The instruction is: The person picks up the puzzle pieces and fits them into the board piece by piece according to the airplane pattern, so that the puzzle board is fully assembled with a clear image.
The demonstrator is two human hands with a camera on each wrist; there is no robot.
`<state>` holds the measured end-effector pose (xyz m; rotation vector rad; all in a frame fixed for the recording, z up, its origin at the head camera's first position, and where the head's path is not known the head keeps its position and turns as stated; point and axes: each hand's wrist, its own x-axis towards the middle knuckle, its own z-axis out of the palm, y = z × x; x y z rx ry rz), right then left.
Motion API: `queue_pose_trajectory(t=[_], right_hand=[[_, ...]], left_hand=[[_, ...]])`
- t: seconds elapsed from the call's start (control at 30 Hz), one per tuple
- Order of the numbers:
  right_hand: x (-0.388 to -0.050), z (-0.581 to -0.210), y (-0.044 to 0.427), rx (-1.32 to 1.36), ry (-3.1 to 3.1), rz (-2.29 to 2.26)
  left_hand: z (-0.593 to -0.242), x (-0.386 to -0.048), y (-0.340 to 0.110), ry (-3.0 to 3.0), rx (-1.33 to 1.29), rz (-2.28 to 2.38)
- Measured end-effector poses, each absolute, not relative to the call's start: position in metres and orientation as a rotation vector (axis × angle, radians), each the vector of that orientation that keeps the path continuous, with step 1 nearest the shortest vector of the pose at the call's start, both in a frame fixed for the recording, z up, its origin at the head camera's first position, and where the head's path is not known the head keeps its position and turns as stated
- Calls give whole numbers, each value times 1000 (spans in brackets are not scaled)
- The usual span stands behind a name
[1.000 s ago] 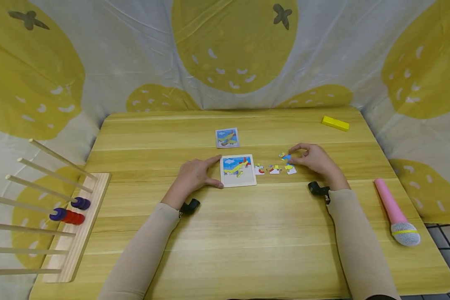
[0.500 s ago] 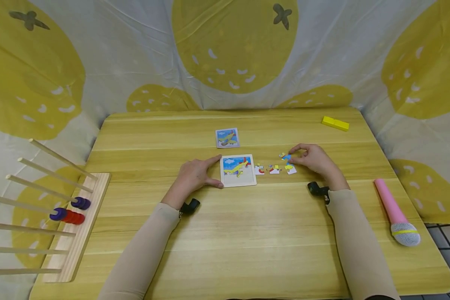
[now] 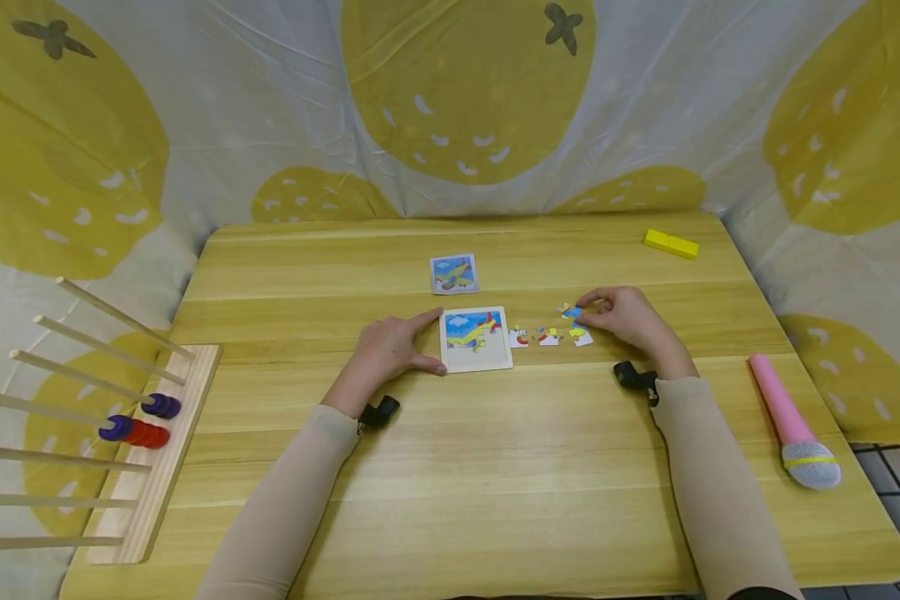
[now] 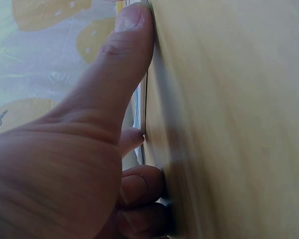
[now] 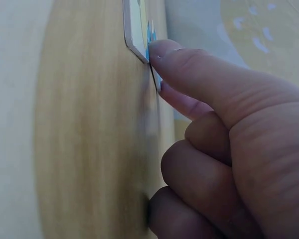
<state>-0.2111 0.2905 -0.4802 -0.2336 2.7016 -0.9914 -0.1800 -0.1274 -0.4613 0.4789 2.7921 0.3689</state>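
A square puzzle tray (image 3: 476, 360), its upper part filled with a yellow airplane against blue, lies mid-table. My left hand (image 3: 390, 348) rests at its left edge, straight thumb and index finger spread apart and touching the edge near its two corners; in the left wrist view the thumb (image 4: 122, 55) lies along that edge. Thumb and index finger of my right hand (image 3: 630, 321) pinch a blue puzzle piece (image 3: 572, 312) just above or on the table; I cannot tell which. Loose puzzle pieces (image 3: 548, 337) lie in a row right of the tray, one (image 3: 581, 337) below the pinched piece.
A picture card (image 3: 454, 275) of the airplane lies behind the tray. At left stands a wooden peg rack (image 3: 187, 417) with red and purple beads (image 3: 146, 434). A yellow block (image 3: 671, 243) is at the back right, a pink toy microphone (image 3: 783, 408) at the right.
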Motion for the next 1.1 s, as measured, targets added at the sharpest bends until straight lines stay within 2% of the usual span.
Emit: queue_pose_trajectory(t=[0.27, 0.73, 1.1], right_hand=[[-209, -474, 281, -281, 2695, -1033], [-198, -467, 188, -604, 2539, -1031], [-201, -474, 176, -629, 2590, -984]], left_hand=[[-460, -180, -127, 2796, 485, 364], [-461, -180, -126, 2800, 484, 362], [-460, -180, -127, 2801, 477, 363]])
